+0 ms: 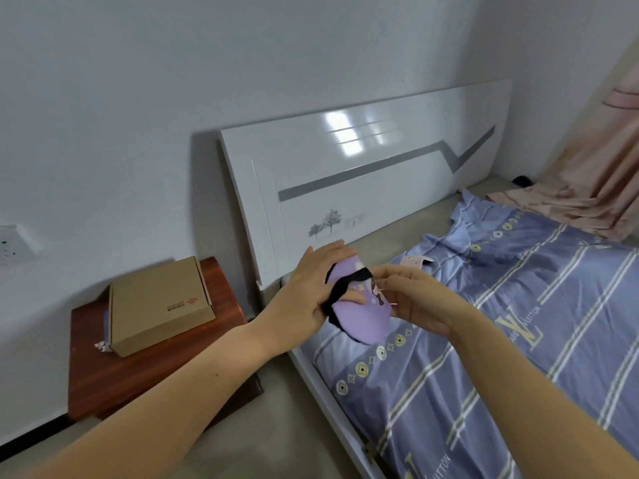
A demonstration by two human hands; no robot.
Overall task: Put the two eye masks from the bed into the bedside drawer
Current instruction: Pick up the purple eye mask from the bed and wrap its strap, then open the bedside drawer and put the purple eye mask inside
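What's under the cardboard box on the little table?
Under the box something blue sticks out at its left edge, with a small patterned bit at the corner, on the table. The box hides the rest.

Purple eye mask (363, 323) edged black; blue striped bedsheet (501, 340); red-brown bedside table (138, 378)

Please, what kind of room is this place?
Most likely a bedroom in a home. A bed with a white headboard and a blue patterned sheet fills the right side, and a reddish wooden bedside cabinet stands beside it against the wall.
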